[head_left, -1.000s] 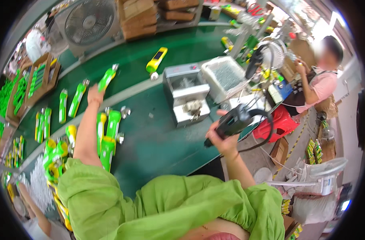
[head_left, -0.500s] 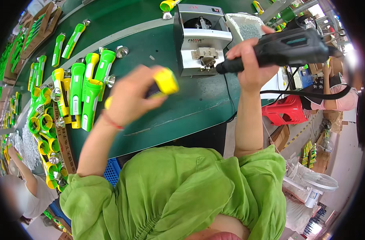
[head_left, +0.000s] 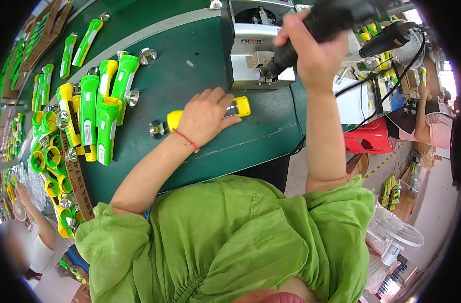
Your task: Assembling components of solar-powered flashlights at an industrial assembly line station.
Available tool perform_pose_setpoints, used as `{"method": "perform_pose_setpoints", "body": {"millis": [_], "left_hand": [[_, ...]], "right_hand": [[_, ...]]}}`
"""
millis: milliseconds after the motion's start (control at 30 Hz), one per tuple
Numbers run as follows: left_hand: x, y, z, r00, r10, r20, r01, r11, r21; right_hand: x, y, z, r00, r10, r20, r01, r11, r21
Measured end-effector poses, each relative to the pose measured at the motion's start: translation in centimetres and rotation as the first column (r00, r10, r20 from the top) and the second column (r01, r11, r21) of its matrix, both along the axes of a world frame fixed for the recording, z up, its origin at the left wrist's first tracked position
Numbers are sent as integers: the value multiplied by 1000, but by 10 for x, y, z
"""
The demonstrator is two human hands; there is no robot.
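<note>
Under my left hand (head_left: 202, 117) a yellow flashlight body (head_left: 244, 106) with a dark panel lies on the green table; my fingers wrap over its middle. Its silver reflector (head_left: 156, 130) hangs out at the left end, on a thin wire. My right hand (head_left: 319, 58) grips a black electric screwdriver (head_left: 329, 20), tilted so that its tip points down to the left. That tip is at the front outlet of a silver-grey screw feeder (head_left: 255, 41); whether a screw sits on it I cannot tell.
Several green and yellow flashlights (head_left: 89, 108) stand and lie at the left, some with loose reflectors. A cardboard edge (head_left: 81, 189) borders them. Black cables (head_left: 297, 121) run near the feeder. A red stool (head_left: 369, 137) and a co-worker (head_left: 437, 129) are at the right, another person (head_left: 48, 242) at lower left.
My left hand has moved right and lowered the yellow flashlight onto the table. My right hand has raised the screwdriver's rear, bringing its tip left to the feeder's outlet.
</note>
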State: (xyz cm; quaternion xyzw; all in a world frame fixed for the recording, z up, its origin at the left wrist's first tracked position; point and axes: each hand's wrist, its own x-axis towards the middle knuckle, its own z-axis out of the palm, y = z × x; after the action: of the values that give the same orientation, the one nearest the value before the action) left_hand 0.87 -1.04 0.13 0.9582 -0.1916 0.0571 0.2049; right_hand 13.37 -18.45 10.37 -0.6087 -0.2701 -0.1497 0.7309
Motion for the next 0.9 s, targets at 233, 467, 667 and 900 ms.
{"method": "perform_pose_setpoints", "body": {"millis": [233, 467, 667, 900], "left_hand": [[7, -13, -3, 999, -44, 8, 44, 999, -7], [6, -13, -2, 999, -36, -7, 36, 999, -1], [3, -27, 5, 994, 58, 91, -33, 966, -257], [7, -33, 3, 994, 102, 45, -59, 824, -564]], "right_hand": [[-5, -6, 0, 989, 33, -142, -55, 986, -158], [-29, -6, -14, 994, 86, -61, -84, 996, 44], [-43, 0, -14, 993, 99, -67, -97, 995, 32], [-63, 9, 0, 997, -17, -69, 30, 981, 194]]}}
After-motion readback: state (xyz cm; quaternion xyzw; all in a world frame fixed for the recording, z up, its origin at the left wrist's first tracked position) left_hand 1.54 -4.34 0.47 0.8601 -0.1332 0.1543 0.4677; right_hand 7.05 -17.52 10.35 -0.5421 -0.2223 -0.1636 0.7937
